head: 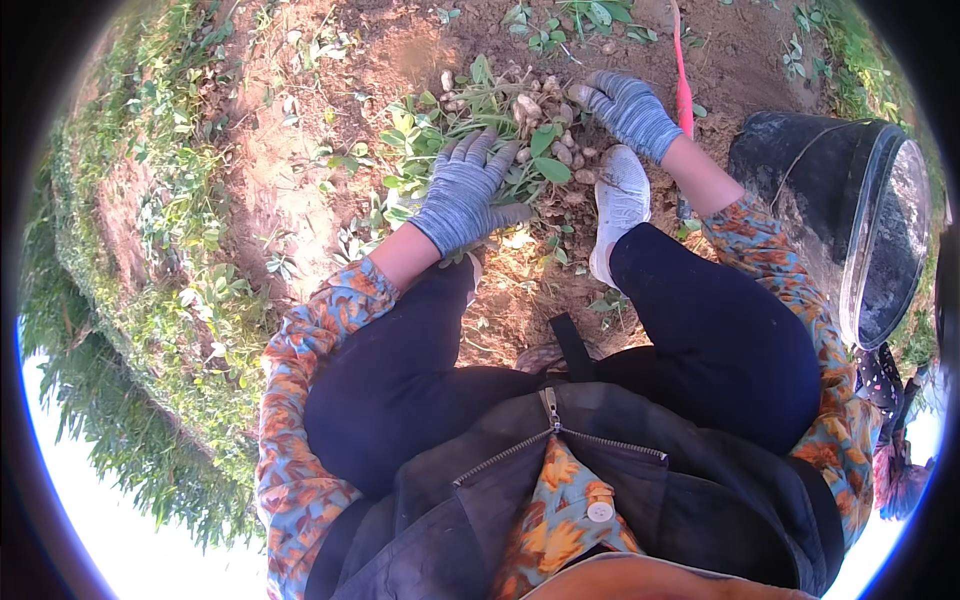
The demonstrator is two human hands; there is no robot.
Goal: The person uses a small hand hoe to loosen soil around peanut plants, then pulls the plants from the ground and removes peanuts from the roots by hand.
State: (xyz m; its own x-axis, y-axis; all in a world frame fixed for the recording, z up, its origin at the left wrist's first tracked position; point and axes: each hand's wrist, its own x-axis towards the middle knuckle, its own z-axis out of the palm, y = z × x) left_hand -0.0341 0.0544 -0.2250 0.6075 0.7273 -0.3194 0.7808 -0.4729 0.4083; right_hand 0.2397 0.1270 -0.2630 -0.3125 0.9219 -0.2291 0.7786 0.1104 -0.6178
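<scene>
A pile of pulled peanut plants (pixel 420 131) lies on the soil before me, with clusters of peanut pods (pixel 529 109) among the stems and roots. My left hand (pixel 465 195), in a grey knit glove, rests spread on the leaves at the pile's near left side; whether it grips any stems is hidden. At the right edge of the pile is my right hand (pixel 630 112), gloved alike, its fingertips close to the pods. Its palm side is hidden, so I cannot tell if it holds anything.
A black plastic bucket (pixel 795 172) lies tipped on its side at the right. A pink-red handle or strap (pixel 683 101) lies beyond my right wrist. My white shoe (pixel 622 195) is beside the pods. Green plants (pixel 187 202) grow along the left. Part of another person (pixel 889 397) shows at far right.
</scene>
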